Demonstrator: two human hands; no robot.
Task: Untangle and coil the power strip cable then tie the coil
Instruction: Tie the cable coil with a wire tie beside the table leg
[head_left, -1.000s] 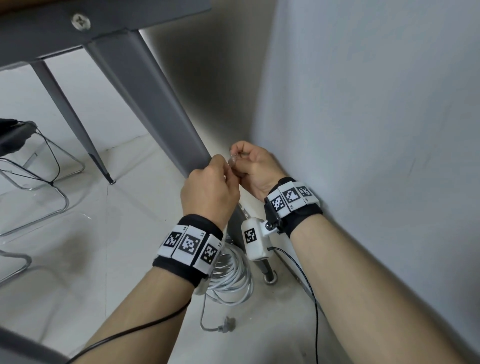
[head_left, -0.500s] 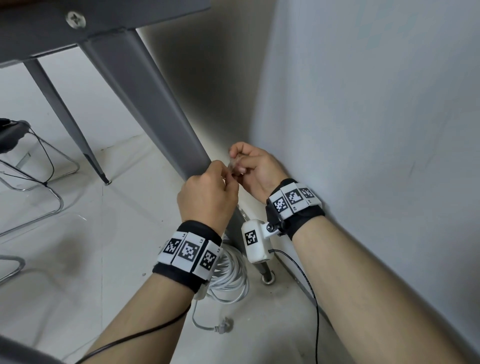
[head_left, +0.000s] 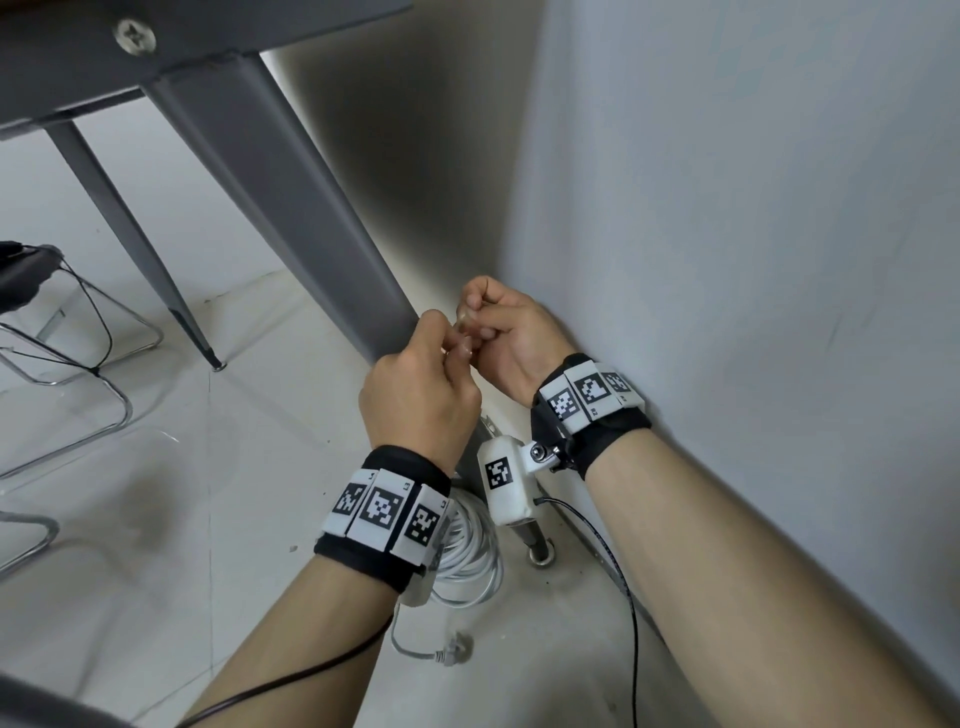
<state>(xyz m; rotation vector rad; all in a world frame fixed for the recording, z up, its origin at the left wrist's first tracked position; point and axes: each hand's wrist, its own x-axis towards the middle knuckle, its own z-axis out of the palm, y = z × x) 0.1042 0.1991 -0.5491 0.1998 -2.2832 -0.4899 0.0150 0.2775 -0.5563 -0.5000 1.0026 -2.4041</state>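
Coiled cable (head_left: 470, 551) floor-bound, below both hands (head_left: 452, 374).

A grey metal table (head_left: 104, 57) stands in a corner, its slanted legs (head_left: 291, 208) reaching the pale glossy floor (head_left: 156, 519). A plain grey wall (head_left: 753, 234) runs along the right. At the left stands a chrome-framed chair (head_left: 72, 384) with a black seat.

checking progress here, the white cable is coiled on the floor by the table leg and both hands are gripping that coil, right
Not quite. The head view shows the white cable coiled on the floor by the table leg, but the left hand and right hand are raised above it, pinching something small between them.
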